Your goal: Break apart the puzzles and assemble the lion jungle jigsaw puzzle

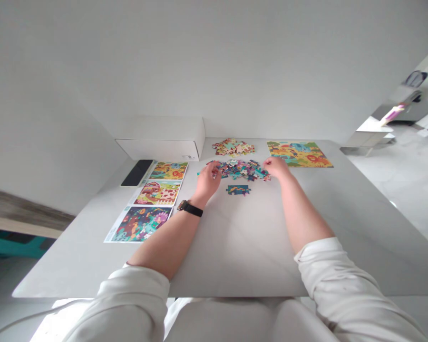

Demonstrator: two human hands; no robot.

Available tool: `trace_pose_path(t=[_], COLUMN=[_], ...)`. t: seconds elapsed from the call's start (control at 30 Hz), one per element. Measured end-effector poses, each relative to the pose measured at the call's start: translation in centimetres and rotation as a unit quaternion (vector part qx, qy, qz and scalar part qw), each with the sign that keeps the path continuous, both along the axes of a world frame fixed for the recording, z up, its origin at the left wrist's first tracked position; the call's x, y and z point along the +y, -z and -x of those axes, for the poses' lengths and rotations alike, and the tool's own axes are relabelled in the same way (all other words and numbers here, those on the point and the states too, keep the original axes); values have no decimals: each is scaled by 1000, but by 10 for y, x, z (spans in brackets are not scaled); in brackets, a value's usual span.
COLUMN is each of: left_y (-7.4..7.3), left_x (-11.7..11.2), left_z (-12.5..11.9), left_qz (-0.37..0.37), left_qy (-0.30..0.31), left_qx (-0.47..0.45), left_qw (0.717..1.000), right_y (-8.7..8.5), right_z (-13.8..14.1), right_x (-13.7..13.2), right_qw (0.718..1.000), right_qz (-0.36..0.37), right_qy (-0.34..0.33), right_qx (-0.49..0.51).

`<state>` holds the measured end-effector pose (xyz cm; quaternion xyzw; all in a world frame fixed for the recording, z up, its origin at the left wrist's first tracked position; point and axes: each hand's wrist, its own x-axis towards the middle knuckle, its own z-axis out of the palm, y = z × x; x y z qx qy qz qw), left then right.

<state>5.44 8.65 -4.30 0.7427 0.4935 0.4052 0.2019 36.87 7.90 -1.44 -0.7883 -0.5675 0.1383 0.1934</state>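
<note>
A heap of loose dark-coloured puzzle pieces [240,169] lies on the white table [242,237]. My left hand [209,179], with a black watch on its wrist, rests at the heap's left edge, fingers curled on a piece. At the heap's right edge my right hand [276,167] has its fingers bent down onto the pieces. A small joined cluster of teal pieces [238,190] sits just in front of the heap, between my two forearms.
A second heap of lighter pieces [233,147] lies behind. A finished animal puzzle [298,154] sits at the back right. A sheet of three reference pictures [150,202], a black phone [137,172] and a white box [164,138] are on the left.
</note>
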Motion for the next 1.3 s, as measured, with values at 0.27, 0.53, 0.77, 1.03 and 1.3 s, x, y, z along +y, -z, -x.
trace_pose_path(t=[0.27, 0.53, 0.77, 1.03, 1.3], left_y=[-12, 16, 24, 26, 27], left_x=[49, 43, 46, 42, 39], left_z=[50, 40, 34, 29, 21], left_qz=[48, -9, -1, 3, 5], left_qy=[-42, -38, -5, -7, -2], left_qx=[43, 132, 151, 145, 120], left_qw=[997, 991, 988, 989, 993], right_y=[-3, 12, 33, 36, 40], right_z=[35, 76, 92, 98, 103], right_x=[1, 30, 35, 33, 29], right_qw=[993, 986, 978, 975, 968], right_qz=[-65, -69, -102, -162, -170], right_qy=[-102, -147, -155, -144, -169], right_qx=[15, -23, -98, -57, -79])
